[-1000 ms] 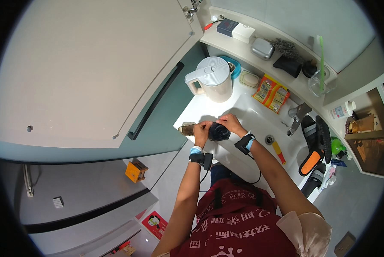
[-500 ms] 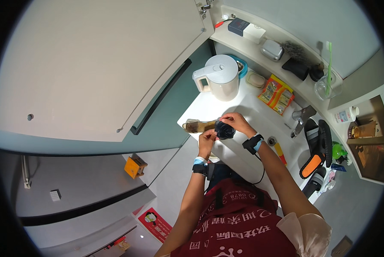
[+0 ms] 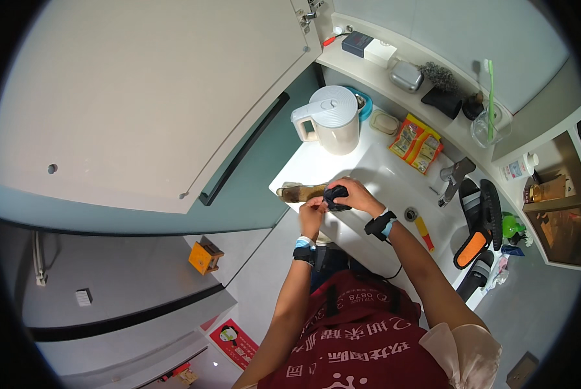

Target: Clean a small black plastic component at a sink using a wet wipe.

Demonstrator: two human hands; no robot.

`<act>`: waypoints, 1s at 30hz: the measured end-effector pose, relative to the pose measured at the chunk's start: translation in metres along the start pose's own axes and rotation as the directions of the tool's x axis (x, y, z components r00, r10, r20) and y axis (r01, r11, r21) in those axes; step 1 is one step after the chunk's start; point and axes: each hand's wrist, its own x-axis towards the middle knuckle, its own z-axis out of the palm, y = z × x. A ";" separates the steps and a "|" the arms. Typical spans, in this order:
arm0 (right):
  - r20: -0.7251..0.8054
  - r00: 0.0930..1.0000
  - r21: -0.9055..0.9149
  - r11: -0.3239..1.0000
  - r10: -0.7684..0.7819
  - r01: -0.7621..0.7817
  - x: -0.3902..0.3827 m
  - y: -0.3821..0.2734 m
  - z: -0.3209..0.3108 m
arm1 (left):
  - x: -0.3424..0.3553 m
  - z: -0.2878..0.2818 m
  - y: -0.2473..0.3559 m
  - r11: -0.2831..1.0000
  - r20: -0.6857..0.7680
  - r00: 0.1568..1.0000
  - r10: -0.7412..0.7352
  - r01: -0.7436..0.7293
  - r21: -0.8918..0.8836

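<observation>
A dark crumpled item [image 3: 336, 201], perhaps a bag or cloth, is between my hands at the sink's near-left edge. My left hand [image 3: 311, 217] pinches its lower left side. My right hand [image 3: 355, 194] has its fingers closed over the top of it, hiding part of it. Beside them, a long brownish, glossy object [image 3: 297, 192] lies on the white counter [image 3: 292, 167]; I cannot tell what it is. The white basin [image 3: 384, 181] extends to the right.
A cream pitcher [image 3: 332, 123], soap dish [image 3: 382, 122] and yellow-orange packet [image 3: 415, 142] sit behind. A faucet [image 3: 452, 178], yellow-handled tool [image 3: 424, 232] and dark slippers [image 3: 472, 227] are right. A shelf [image 3: 349, 61] holds small items. A cabinet door [image 3: 141, 97] spans the upper left.
Over the last second my left hand has moved down from the brown object's top to the dark item's lower edge. My right hand now curls further over the dark item, covering more of it.
</observation>
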 end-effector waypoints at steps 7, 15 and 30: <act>-0.062 0.996 0.033 0.997 0.071 -0.069 -0.003 0.013 0.009 | 0.008 0.005 -0.002 0.985 -0.060 0.996 -0.065 0.074 0.157; -0.110 0.976 0.104 0.979 0.187 -0.176 -0.004 0.004 0.019 | -0.006 -0.011 -0.009 0.998 -0.174 0.983 0.059 -0.051 0.045; -0.263 0.948 0.225 0.967 0.182 -0.123 -0.037 0.030 0.017 | -0.026 0.014 -0.002 0.989 0.083 0.987 -0.136 0.141 -0.045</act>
